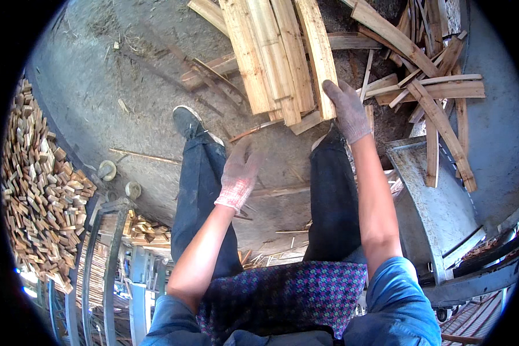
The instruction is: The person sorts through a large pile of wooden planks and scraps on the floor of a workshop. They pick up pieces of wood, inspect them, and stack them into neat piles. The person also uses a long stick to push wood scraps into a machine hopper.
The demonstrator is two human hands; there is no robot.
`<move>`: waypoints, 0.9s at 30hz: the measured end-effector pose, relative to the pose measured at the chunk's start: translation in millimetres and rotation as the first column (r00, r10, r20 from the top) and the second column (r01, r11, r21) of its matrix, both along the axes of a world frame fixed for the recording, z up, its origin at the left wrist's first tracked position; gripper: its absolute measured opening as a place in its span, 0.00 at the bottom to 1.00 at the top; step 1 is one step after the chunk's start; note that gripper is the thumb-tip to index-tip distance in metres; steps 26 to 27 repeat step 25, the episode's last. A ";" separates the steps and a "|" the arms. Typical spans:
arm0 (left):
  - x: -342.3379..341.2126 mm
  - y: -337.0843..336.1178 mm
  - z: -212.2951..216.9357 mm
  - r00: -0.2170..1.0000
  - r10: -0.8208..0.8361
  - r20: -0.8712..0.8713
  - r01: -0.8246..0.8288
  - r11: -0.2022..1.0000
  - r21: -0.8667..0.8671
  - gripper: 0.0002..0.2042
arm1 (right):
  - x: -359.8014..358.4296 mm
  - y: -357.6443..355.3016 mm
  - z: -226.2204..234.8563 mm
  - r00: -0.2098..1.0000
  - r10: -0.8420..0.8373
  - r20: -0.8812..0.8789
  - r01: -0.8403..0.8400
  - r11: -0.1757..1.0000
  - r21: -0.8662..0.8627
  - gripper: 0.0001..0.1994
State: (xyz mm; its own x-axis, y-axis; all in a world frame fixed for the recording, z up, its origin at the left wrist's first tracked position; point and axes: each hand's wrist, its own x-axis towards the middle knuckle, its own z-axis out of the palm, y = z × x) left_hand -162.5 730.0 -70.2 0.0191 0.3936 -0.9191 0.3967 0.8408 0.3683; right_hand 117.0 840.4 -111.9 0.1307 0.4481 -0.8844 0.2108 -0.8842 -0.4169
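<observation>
My right hand [348, 109], in a grey work glove, grips the near end of a long pale wooden plank [319, 55]. Left of that plank, several more planks [265, 63] lie side by side in a stack, their near ends uneven. My left hand [240, 168], in a glove with a pinkish cuff, hangs between my knees, nearer to me than the stack. It is slightly blurred, with its fingers stretched out and nothing seen in them.
A loose heap of wood strips [429, 86] spreads at the far right, beside a worn metal chute [438, 190]. Stacked wood pieces [40, 196] fill the left side, behind a metal frame [112, 254]. Thin sticks [147, 155] lie on the dusty floor [127, 98] around my feet.
</observation>
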 end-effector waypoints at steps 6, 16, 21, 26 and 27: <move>2.0 4.5 2.5 1.000 0.003 0.000 -0.003 1.000 0.027 0.29 | -16.0 -30.8 6.8 0.694 -0.510 -0.509 0.540 0.836 -0.102 0.22; -5.2 2.6 1.3 1.000 -0.013 -0.020 0.017 0.983 0.183 0.27 | -51.2 -20.7 40.6 0.684 -0.567 -0.459 0.573 0.807 -0.143 0.21; -5.8 10.2 9.9 0.997 0.068 0.031 -0.070 0.996 0.061 0.33 | -59.8 -14.8 47.8 0.863 -0.407 -0.299 0.430 0.903 0.012 0.25; -7.2 7.0 6.9 0.991 0.121 0.053 -0.124 0.990 0.070 0.33 | -66.9 -14.3 46.6 0.897 -0.357 -0.259 0.382 0.923 0.051 0.26; -7.2 7.0 6.9 0.991 0.121 0.053 -0.124 0.990 0.070 0.33 | -66.9 -14.3 46.6 0.897 -0.357 -0.259 0.382 0.923 0.051 0.26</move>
